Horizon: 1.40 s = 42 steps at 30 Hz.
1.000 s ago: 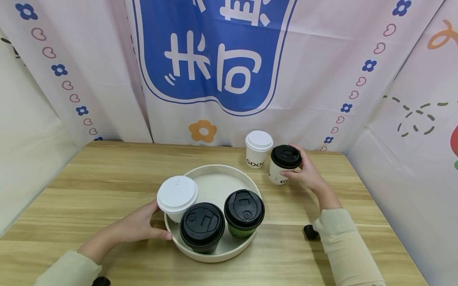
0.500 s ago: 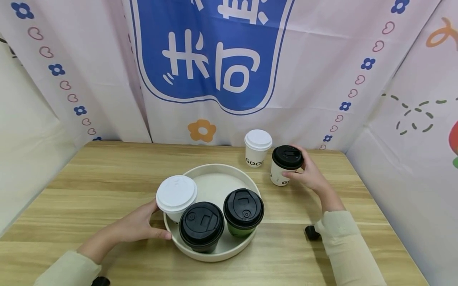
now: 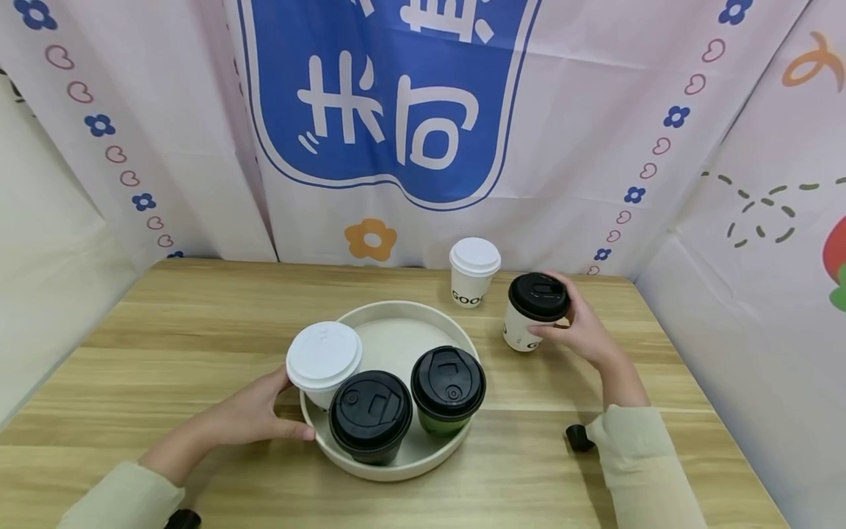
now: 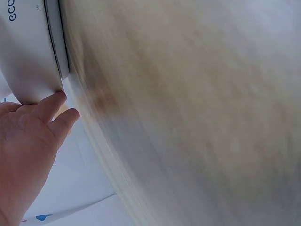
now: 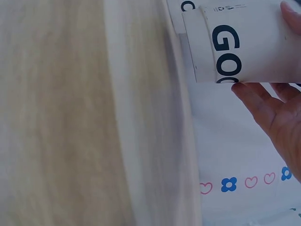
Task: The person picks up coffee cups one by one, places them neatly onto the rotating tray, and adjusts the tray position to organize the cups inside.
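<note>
Right hand (image 3: 584, 330) is holding a black-topped cup (image 3: 532, 303).
It's pointing up, frame-right of the tray (image 3: 396, 338); left hand (image 3: 254, 408) is resting loose.

R hand (image 3: 585, 334) & the blk-lidded paper cup (image 3: 532, 310) it grips have come a bit nearer & more to the right, so the gap to the wht-lidded cup at the back (image 3: 472, 283) is bigger now

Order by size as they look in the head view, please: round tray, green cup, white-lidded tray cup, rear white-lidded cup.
1. Round tray
2. Green cup and white-lidded tray cup: too alike to rank
3. Rear white-lidded cup
</note>
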Motion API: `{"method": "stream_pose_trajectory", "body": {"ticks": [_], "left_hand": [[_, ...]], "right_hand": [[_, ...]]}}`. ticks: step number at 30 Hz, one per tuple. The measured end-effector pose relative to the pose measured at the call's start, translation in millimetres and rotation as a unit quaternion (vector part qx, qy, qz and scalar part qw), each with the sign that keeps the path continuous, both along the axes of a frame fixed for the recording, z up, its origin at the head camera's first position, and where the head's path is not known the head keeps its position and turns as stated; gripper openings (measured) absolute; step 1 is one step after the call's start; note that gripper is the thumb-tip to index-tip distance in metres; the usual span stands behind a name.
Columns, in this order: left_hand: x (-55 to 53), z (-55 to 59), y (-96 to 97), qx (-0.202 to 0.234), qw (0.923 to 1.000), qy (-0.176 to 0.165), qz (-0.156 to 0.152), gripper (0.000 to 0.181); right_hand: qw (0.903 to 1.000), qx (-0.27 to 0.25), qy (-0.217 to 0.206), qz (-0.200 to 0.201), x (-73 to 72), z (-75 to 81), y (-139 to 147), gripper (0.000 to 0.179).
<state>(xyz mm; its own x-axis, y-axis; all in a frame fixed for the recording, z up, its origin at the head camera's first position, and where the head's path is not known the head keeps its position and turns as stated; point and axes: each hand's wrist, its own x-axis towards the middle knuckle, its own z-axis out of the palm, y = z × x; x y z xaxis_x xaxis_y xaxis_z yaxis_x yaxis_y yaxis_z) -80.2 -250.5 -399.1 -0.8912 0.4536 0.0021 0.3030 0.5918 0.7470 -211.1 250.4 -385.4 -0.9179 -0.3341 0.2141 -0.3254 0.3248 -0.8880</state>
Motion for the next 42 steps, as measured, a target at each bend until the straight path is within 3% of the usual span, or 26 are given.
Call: {"method": "stream_pose_trajectory", "body": {"ticks": [16,22,29,33,37,42], "left_hand": [[-3.2,-1.3,0.1,0.001,1.0,0.005,-0.008,0.115],[-9.3,-2.9,-2.9,-0.003,1.0,-0.004,-0.008,0.111],[-15.6,1.1,-8.1,0.013,0.9994,-0.011,-0.03,0.105],[-18.1,1.5,-8.4,-0.002,0.9995,-0.004,-0.032,0.102],[-10.7,2.8,-7.4,-0.031,0.9991,0.021,-0.021,0.105],[15.4,8.6,-8.1,-0.071,0.9955,0.063,0.01,0.104]], "right_hand": [[0.9993,-0.026,0.01,0.026,22.0,12.9,6,0.095],[0.9994,-0.027,0.002,0.022,24.7,14.5,7,0.095],[0.999,-0.034,-0.006,0.029,25.5,15.1,5,0.096],[0.9991,-0.032,-0.01,0.028,25.9,14.0,5,0.096],[0.9993,-0.03,-0.009,0.022,25.8,13.1,7,0.096],[0.9995,-0.023,-0.013,0.016,25.4,13.5,7,0.095]]}}
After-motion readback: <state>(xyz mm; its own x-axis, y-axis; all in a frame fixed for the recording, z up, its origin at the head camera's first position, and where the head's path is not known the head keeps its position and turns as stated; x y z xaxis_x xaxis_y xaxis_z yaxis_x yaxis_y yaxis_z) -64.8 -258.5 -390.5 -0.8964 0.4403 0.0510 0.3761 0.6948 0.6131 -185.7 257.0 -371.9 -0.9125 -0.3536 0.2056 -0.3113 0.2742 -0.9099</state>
